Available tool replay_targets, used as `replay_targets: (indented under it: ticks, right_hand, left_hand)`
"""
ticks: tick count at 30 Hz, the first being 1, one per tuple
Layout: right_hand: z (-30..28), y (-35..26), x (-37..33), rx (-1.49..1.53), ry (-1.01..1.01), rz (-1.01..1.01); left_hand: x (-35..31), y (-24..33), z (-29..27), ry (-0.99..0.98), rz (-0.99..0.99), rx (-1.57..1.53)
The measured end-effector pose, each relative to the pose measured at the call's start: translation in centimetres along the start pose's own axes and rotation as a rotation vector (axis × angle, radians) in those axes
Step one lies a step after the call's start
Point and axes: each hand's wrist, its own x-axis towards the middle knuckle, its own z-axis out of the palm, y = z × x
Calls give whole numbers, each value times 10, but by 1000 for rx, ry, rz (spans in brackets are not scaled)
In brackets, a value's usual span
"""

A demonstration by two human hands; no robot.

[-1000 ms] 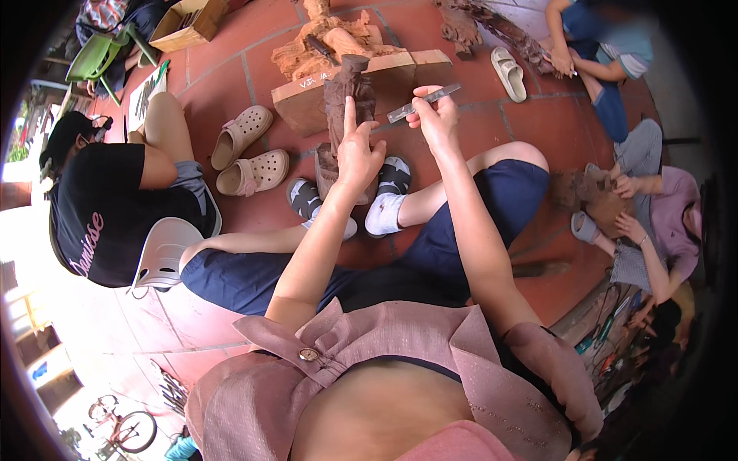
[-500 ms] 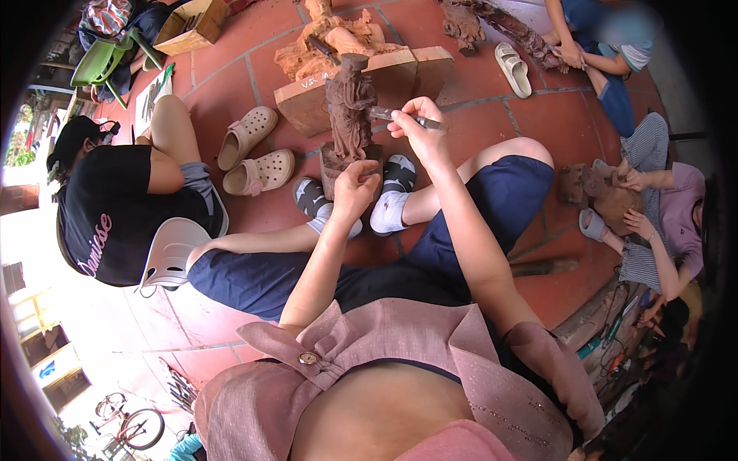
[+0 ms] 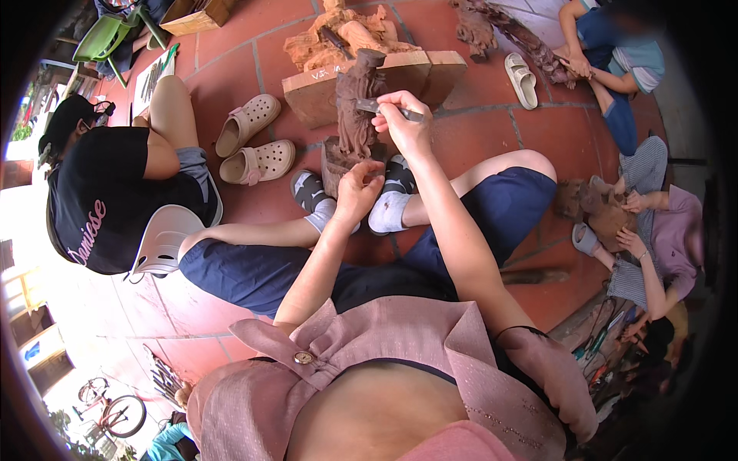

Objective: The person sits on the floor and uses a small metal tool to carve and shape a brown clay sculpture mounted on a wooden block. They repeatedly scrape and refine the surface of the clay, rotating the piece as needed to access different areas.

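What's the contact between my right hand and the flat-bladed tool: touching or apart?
Touching. The head view shows the right hand pinching the flat-bladed tool between thumb and fingers, its two ends sticking out on either side.

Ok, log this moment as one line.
right hand: holds slim tool, tip at carving | left hand: beside carving's base, contact unclear | carving: standing

Lit brightly by daylight from the left, blown out to white along that edge. Washes the tiled floor (image 3: 146,307) pale pink at lower left, deepening to red across the centre. Turns dim and murky at lower right, muddling the cluttered tools (image 3: 590,344). Curves straight lines near the rim, fading into black corners. Looks blurred over a person's head (image 3: 626,23) at upper right, fairly sharp mid-frame.
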Motion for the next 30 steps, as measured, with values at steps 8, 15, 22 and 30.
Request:
replay_targets:
  ticks: [8, 15, 22, 30]
  right_hand:
    - [4, -7, 4, -39, -14, -19]
    - [4, -13, -1, -51, -20, -48]
    - [4, -10, 0, -109, -32, -99]
    - [6, -3, 2, -163, -48, -137]
  left_hand:
    - [1, -4, 7, -11, 10, -33]
    - [1, -6, 8, 14, -49, -74]
    - [0, -14, 9, 14, -38, -77]
    - [1, -20, 9, 51, 3, -99]
